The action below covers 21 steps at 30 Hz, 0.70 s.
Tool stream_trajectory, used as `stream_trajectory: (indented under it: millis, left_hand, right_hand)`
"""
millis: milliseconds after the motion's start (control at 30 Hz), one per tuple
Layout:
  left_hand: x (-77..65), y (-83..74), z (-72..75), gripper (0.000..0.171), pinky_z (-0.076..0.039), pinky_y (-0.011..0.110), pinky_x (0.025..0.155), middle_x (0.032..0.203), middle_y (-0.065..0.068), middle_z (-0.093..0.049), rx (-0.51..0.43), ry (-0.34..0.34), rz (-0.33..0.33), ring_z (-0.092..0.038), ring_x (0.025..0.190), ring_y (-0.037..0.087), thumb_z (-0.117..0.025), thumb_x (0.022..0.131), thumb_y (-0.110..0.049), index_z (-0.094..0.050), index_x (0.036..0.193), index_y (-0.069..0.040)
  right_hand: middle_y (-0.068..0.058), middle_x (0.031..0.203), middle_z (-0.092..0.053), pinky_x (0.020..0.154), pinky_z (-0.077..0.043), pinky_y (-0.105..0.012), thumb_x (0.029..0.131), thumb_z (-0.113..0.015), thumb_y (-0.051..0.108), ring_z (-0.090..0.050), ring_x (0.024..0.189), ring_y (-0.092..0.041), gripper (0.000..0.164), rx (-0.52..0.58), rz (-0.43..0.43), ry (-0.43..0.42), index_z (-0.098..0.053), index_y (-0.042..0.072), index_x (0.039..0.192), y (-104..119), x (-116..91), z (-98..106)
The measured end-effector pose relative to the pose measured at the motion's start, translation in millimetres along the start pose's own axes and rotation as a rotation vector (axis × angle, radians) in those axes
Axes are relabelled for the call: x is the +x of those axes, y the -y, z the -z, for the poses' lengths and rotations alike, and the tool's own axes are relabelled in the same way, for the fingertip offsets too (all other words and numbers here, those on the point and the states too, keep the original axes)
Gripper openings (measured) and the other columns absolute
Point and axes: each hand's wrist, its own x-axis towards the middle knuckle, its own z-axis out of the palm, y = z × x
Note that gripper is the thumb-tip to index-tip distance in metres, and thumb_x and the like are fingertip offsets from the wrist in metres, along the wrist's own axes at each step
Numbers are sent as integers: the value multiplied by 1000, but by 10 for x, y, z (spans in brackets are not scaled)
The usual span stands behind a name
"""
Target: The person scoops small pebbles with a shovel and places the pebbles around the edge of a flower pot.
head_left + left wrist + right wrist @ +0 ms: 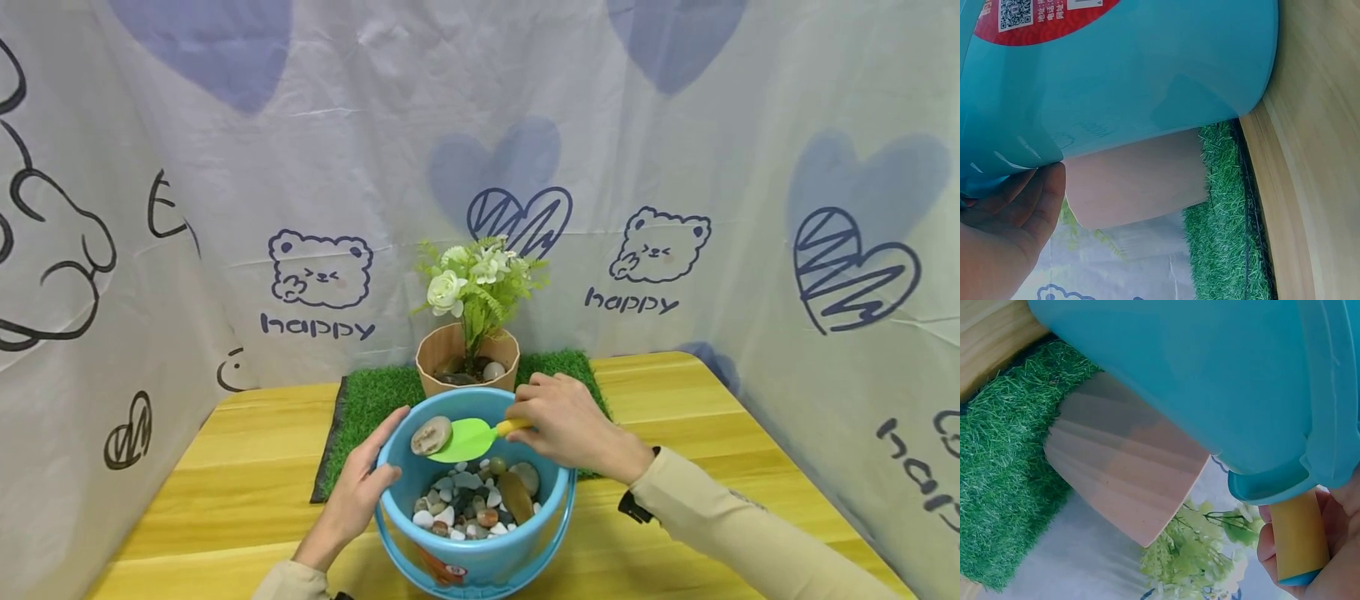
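Note:
A light blue bucket stands on the table with pebbles of mixed colours and sizes inside. My left hand holds the bucket's left rim, the thumb at the top edge. In the left wrist view its fingers touch the outer wall. My right hand grips the yellow handle of a toy shovel above the bucket's right rim. The shovel's green blade points left over the opening. At the blade's tip lies a flat, roundish grey-brown stone, above the pebbles.
Right behind the bucket, a ribbed tan flowerpot stands on an artificial grass mat, with white flowers and stones inside. The bucket's handle hangs down at its front. Printed cloth surrounds the wooden table.

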Motion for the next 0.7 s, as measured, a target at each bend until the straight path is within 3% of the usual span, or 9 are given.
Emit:
stream_trajectory:
  millis: [700]
  left_hand:
    - [2,36,-5,71,-57,39,87,152,21,-40,-19,-8,-20,-48,130,44,-42,87,0,-31,155,-17]
  right_hand:
    - [9,83,-70,63,-37,-24,77,-79,40,-53,73,-11,18,-26,-27,-24,-79,25,88,65,-23,-28]
